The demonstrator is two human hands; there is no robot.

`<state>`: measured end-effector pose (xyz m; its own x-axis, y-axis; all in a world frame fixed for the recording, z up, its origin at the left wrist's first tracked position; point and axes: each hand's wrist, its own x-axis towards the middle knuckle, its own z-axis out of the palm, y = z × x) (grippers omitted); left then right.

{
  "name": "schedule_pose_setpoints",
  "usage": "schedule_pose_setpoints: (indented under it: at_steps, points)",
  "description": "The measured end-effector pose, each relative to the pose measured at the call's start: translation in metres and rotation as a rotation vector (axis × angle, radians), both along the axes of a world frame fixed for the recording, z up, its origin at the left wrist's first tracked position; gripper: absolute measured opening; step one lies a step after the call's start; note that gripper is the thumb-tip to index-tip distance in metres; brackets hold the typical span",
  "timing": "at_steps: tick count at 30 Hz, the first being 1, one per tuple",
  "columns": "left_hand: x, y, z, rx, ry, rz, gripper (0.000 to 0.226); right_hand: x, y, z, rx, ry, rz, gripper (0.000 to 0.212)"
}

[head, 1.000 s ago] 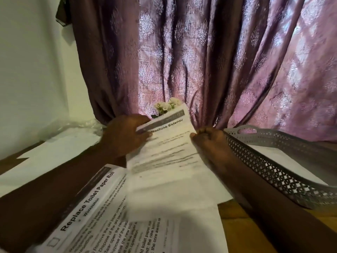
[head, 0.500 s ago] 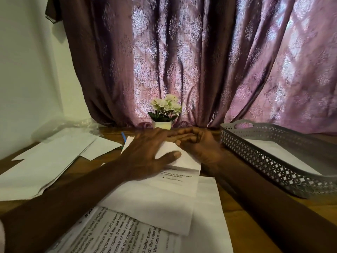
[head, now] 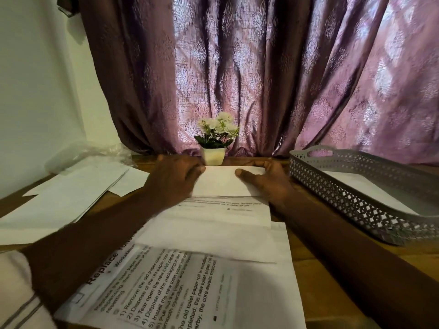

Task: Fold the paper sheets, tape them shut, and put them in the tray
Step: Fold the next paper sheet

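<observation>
Hands (head view): we are pressing both hands down on the folded sheet [head: 223,184] and pinching nothing. The left hand [head: 173,179], motion-blurred, is bearing on its left end. The right hand [head: 268,184] is bearing on its right end, thumb lying flat on top.
Fold: the folded sheet is lying on the table [head: 320,269] between our forearms, its far part doubled back over its printed face.
Near edge: a printed sheet [head: 190,281] headed "Replace" is lying closest to us, partly under the folded sheet and our left forearm.
Right side: the tray [head: 356,210] is standing apart from the right hand, holding a white paper [head: 363,188].
Left side: loose sheets [head: 71,193] are lying overlapped.
Far edge: a flower pot [head: 213,155] is standing just beyond our hands, before the curtain [head: 261,79].
</observation>
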<state>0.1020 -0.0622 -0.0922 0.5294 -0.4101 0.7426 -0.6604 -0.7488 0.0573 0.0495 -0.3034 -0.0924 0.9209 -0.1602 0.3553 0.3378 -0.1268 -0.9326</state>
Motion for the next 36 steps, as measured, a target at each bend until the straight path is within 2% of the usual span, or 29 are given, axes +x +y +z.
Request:
schedule_pose_setpoints:
  at_steps: [3, 6, 8, 10, 11, 13, 15, 19, 22, 25, 28, 30, 32, 33, 36]
  points:
    - [-0.006, 0.011, 0.015, 0.036, -0.066, 0.17, 0.034, 0.005, -0.009, 0.0, 0.146, 0.021, -0.164, 0.021]
    - [-0.04, 0.009, 0.033, -0.033, 0.047, 0.041, 0.038, 0.012, -0.014, 0.002, 0.288, 0.058, -0.222, 0.022]
    - [-0.076, 0.006, 0.038, 0.008, 0.192, -0.063, 0.045, 0.016, -0.014, 0.002, 0.33, 0.07, -0.249, 0.02]
    - [-0.118, 0.005, 0.037, 0.103, 0.43, -0.089, 0.058, 0.019, -0.015, 0.003, 0.339, 0.071, -0.263, 0.032]
    - [-0.136, 0.004, 0.032, 0.183, 0.539, -0.058, 0.069, 0.019, -0.017, 0.002, 0.336, 0.07, -0.259, 0.039]
    - [-0.161, 0.002, 0.017, 0.32, 0.632, 0.022, 0.096, 0.022, -0.02, 0.001, 0.326, 0.078, -0.251, 0.043]
    - [-0.164, -0.002, 0.001, 0.321, 0.631, 0.062, 0.113, 0.021, -0.021, 0.004, 0.319, 0.07, -0.246, 0.043]
    - [-0.129, -0.005, -0.011, 0.205, 0.546, 0.124, 0.113, 0.019, -0.02, 0.005, 0.305, 0.043, -0.241, 0.047]
    - [-0.108, -0.004, -0.014, 0.19, 0.474, 0.133, 0.107, 0.01, -0.015, 0.008, 0.324, -0.002, -0.165, 0.021]
    - [-0.091, -0.009, -0.003, 0.013, 0.397, 0.124, 0.099, 0.001, -0.012, 0.017, 0.372, -0.085, -0.069, 0.014]
    - [-0.07, -0.019, 0.021, -0.397, 0.246, 0.048, 0.089, -0.002, -0.008, 0.022, 0.413, -0.109, -0.01, 0.03]
    - [-0.047, -0.021, 0.034, -0.608, 0.291, 0.034, 0.088, -0.001, -0.008, 0.021, 0.396, -0.107, 0.004, 0.034]
    - [-0.022, -0.015, 0.037, -0.745, 0.433, 0.044, 0.092, -0.003, -0.008, 0.021, 0.295, -0.114, 0.01, 0.028]
    - [-0.011, -0.013, 0.035, -0.812, 0.474, 0.017, 0.085, -0.004, -0.01, 0.022, 0.217, -0.132, 0.012, 0.025]
    - [0.009, -0.012, 0.016, -0.992, 0.536, -0.162, 0.016, -0.007, -0.013, 0.02, 0.104, -0.175, 0.062, 0.024]
